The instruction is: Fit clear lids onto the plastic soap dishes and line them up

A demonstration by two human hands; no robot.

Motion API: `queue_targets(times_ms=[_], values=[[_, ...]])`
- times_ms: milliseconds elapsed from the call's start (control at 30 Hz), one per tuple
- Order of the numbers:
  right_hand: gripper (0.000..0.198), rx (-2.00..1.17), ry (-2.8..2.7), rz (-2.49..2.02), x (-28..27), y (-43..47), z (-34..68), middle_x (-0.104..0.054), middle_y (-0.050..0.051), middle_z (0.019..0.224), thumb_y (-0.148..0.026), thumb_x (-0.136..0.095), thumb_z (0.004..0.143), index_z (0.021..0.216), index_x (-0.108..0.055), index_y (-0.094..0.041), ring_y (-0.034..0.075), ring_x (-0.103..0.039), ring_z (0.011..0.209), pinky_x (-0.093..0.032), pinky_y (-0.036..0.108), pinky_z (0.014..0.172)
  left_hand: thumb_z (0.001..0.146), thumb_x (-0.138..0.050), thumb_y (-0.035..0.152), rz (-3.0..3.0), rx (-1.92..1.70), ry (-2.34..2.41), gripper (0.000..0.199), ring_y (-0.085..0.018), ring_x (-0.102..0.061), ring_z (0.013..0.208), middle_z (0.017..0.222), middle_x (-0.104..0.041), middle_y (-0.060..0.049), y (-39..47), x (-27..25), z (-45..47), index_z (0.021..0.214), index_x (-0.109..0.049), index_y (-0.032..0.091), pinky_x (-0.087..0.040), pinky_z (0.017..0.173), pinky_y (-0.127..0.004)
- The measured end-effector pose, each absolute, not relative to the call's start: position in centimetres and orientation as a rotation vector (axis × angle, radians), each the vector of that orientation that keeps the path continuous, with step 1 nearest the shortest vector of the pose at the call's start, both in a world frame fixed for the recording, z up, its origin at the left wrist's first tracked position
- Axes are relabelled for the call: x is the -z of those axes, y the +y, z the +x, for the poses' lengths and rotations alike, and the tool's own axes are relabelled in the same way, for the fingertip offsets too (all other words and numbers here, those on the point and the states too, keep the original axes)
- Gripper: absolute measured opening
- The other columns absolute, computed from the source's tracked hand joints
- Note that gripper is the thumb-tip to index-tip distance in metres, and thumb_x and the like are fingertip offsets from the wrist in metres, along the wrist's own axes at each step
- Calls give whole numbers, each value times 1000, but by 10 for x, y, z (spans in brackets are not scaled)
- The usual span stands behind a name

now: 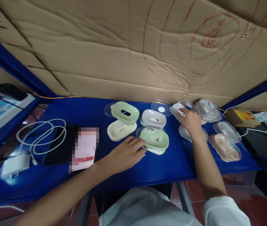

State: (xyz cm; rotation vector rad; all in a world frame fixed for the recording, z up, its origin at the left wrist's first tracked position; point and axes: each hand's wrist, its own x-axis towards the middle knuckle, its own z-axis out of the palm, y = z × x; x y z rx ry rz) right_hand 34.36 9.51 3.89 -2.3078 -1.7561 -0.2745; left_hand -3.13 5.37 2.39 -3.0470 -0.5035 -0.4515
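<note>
My left hand (130, 153) rests on the table with its fingers loosely stretched, its fingertips touching the left edge of a green soap dish (163, 145) under a clear lid (147, 133). My right hand (191, 121) reaches to the back right. Its fingers are pinched at a small white bar (181, 112) over a whitish soap dish (176, 108). A lilac-white soap dish (147, 121) with a similar white bar in it lies between my hands. Behind my left hand, a green slotted tray (132, 116) leans over a cream base (114, 133).
Several dishes with clear lids stand at the right, among them a pink dish (224, 150) and a grey one (206, 108). At the left lie a phone (85, 149), a coiled white cable (39, 142) and a charger (17, 164). A cardboard wall (100, 56) closes off the back.
</note>
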Motion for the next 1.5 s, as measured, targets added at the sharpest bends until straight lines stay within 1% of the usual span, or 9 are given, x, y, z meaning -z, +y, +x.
queue_targets(times_ms=[133,333,600,767,900,1000,1133,1300,1500], values=[[38,242,-1867,-2465,-29,98,328,-79,24,117,-31,-62,103,135,-72,-15,40,-74,111,-52,52,99,111,-54,22,-3092,484,-378,22,-21,-68,93,105,-72,-6,49,-20,-30,124,-71,16,-52,84,-39],[39,218,-1854,-2454,-25,101,333,-73,22,136,-36,-53,108,138,-69,-17,40,-70,123,-50,53,104,110,-57,22,-3108,431,-329,26,-23,-71,109,127,-74,-9,44,-14,-26,133,-68,16,-52,91,-40],[49,294,-1657,-2348,-31,105,334,-78,24,116,-35,-33,112,142,-62,-10,37,-74,106,-52,46,93,108,-59,20,-3079,508,-346,31,-24,-71,116,134,-72,-11,39,-20,-23,137,-67,16,-54,96,-39],[46,404,-1816,-1927,-29,106,323,-76,20,132,-37,-35,113,139,-66,-16,34,-68,121,-45,49,106,107,-61,22,-3009,536,-384,33,-30,-56,147,162,-58,-10,38,-25,-24,139,-68,20,-41,124,-49],[40,358,-2091,-1679,-26,105,311,-64,12,156,-36,-44,112,141,-69,-25,30,-55,147,-33,52,123,104,-71,33,-2952,465,-517,56,-36,-44,158,177,-40,-7,42,-19,-24,157,-56,21,-37,127,-54],[37,316,-2064,-1659,-31,102,309,-69,12,150,-36,-48,112,136,-73,-25,32,-60,142,-36,54,121,100,-76,42,-2917,437,-658,71,-38,-44,157,179,-34,-12,46,-16,-23,161,-50,17,-38,126,-55],[31,-67,-2193,-1501,-38,97,307,-82,8,122,-42,-54,111,124,-78,-26,28,-74,115,-51,46,107,101,-74,44,-2872,479,-821,64,-40,-51,150,172,-42,-20,48,-21,-24,155,-56,14,-43,121,-54],[42,-319,-2428,-1385,-27,95,300,-73,7,146,-44,-71,102,142,-71,-30,32,-64,140,-46,55,119,102,-67,18,-2965,503,-588,26,-30,-68,118,137,-70,-13,43,-22,-24,127,-72,18,-51,102,-44],[33,-264,-2414,-1437,-25,90,284,-76,7,141,-43,-62,108,135,-74,-30,31,-64,138,-38,57,122,101,-75,38,-3092,502,-416,41,-30,-64,127,147,-66,-11,41,-8,-22,139,-67,23,-44,110,-48]])
